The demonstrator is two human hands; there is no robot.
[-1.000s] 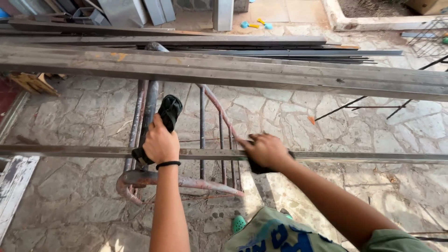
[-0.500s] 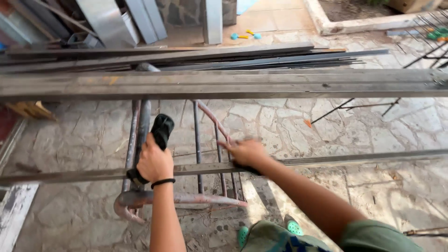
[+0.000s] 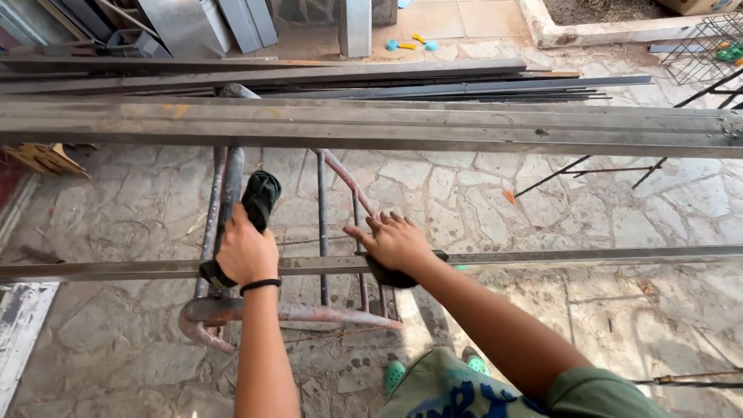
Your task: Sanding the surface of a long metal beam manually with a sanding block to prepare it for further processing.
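Right hand (image 3: 395,241) slid left, thin grey rusty steel bar (image 3: 588,257)

I log a thin steel bar (image 3: 542,258) running left to right across the near scene. My left hand (image 3: 246,251) grips it together with a black cloth (image 3: 259,197). My right hand (image 3: 396,241) lies flat on it, fingers spread, over another dark rag (image 3: 391,276). Beneath: a rusty pipe stand (image 3: 294,311) on a stone-paved floor (image 3: 604,209). Farther off: a wide steel beam (image 3: 387,124) and stacked steel lengths (image 3: 348,77).
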